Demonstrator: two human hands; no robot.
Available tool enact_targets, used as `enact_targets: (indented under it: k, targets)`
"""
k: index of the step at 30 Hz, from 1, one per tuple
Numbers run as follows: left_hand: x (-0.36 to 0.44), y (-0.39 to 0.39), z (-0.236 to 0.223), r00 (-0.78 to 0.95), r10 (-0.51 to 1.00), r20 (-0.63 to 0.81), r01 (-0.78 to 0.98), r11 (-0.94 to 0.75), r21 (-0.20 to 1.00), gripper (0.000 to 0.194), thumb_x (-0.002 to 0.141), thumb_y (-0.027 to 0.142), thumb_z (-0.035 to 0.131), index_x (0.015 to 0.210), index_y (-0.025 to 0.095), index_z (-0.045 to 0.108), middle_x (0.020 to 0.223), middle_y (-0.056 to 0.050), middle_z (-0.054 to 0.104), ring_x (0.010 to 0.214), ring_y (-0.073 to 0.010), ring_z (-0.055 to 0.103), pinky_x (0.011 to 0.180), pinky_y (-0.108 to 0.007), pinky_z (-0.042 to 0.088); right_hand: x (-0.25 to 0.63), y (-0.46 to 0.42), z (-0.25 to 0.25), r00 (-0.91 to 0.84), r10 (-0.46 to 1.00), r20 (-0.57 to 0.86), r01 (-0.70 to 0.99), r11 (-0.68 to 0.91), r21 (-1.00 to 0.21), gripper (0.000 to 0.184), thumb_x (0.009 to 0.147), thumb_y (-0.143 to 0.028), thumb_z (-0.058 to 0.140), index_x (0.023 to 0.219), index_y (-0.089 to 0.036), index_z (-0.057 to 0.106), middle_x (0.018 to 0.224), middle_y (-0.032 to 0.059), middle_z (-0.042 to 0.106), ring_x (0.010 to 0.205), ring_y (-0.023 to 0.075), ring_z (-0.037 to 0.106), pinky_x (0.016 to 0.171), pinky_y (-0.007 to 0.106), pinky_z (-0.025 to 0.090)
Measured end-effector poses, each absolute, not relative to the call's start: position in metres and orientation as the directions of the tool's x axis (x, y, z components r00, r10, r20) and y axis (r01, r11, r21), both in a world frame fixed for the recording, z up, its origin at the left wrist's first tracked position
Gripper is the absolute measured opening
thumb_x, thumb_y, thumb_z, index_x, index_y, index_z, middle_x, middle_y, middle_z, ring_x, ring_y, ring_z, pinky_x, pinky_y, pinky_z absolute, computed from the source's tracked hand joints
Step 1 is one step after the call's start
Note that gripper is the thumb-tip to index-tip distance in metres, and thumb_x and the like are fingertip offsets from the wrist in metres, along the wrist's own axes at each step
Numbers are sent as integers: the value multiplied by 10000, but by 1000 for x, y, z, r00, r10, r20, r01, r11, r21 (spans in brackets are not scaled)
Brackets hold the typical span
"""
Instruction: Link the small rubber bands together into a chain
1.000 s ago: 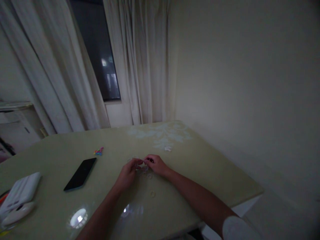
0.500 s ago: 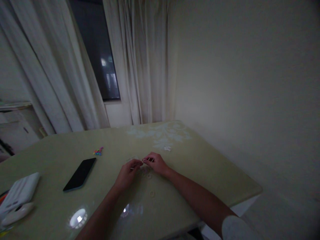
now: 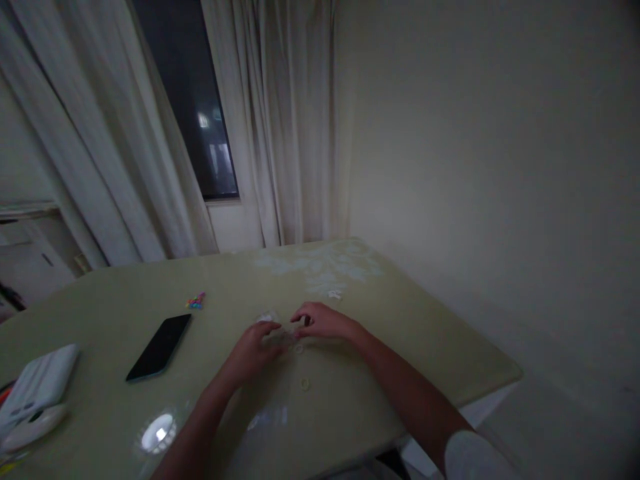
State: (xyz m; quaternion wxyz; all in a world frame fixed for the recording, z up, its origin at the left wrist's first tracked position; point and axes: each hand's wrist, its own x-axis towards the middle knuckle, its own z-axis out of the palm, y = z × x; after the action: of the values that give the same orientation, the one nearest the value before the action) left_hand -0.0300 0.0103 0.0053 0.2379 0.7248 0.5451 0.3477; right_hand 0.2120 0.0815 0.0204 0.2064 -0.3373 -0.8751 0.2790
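Hand work at small pale pieces (image 3: 287, 335) on worktop (image 3: 425, 347), between 2 hands. Left hand (image 3: 250, 353): grip parted, just left of pieces. Right hand (image 3: 327, 321): curled at right side; too blurred to tell if grip holds anything. Such small pieces seem to call for fingertip precision. 2 pale rings (image 3: 305, 384) on near side.

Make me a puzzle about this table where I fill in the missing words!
The phone has a ____ screen. The hand nearer the phone is the person's ____ one. Beyond the phone, the little pieces come in many ____. The pale curtains hang on ____ sides of the dark window.
Missing words: black, left, colours, both.
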Motion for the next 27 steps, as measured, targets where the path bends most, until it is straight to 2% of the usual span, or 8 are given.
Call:
enact_targets:
  k: [3,6,9,14,17,21,23,27]
  targets:
    - [-27,5,7,237,951,200,678,-310,667,646,614,442,880,1205,208,763,1302,-179,722,1245,-407,640,1094,-498,478,214,78,20,-735,664,140,503,672,-543,731,600,-372,965,1266,-173,740,1161,100,679,883,206,664,790,276,527]
    - [-21,2,8,318,935,155,670,-337,661,766,620,459,897,1310,188,705,1345,-193,678,1277,-395,613,1117,-489,461,211,74,19,-782,607,139,472,724,-503,578,645,-331,939,1179,-189,771,1095,60,660,954,220,652,810,260,516]
    - [-15,-2,5,375,915,150,637,-372,676,883,627,494,911,1407,194,626,1375,-185,643,1301,-381,580,1139,-496,434,206,71,20,-789,599,137,465,728,-504,396,714,-317,905,1068,-179,793,994,38,667,878,206,646,762,255,500]
    - [-3,-11,-2,379,910,165,681,-396,616,1095,538,502,962,1498,228,510,1469,-184,556,1385,-426,469,1173,-558,368,204,69,26,-817,565,118,411,713,-569,349,732,-234,889,1058,-171,785,927,28,711,820,190,648,745,251,483]
    - [3,-13,-2,381,907,179,696,-409,590,981,596,487,936,1458,236,541,1433,-169,580,1342,-408,494,1153,-556,378,202,67,28,-828,553,92,405,704,-583,291,761,-170,844,1045,-180,781,898,12,732,816,183,654,729,239,466]
    - [0,-6,2,388,900,201,669,-425,610,607,766,365,821,1327,214,645,1292,-145,669,1226,-343,581,1088,-494,439,200,68,29,-831,552,65,424,705,-568,153,802,-175,808,953,-160,787,844,5,723,784,172,642,702,234,439]
    - [-8,-2,4,391,900,194,652,-419,632,551,783,326,793,1304,204,661,1277,-144,687,1212,-333,601,1072,-472,451,202,70,30,-827,559,53,428,688,-587,211,806,-250,834,993,-161,794,889,14,727,802,170,640,714,231,444]
    - [-21,2,5,353,924,145,664,-357,657,611,727,351,824,1292,168,679,1262,-159,693,1170,-345,634,1030,-449,478,213,73,36,-772,635,26,489,620,-614,409,763,-346,885,1125,-178,791,1023,50,725,817,162,636,723,227,460]
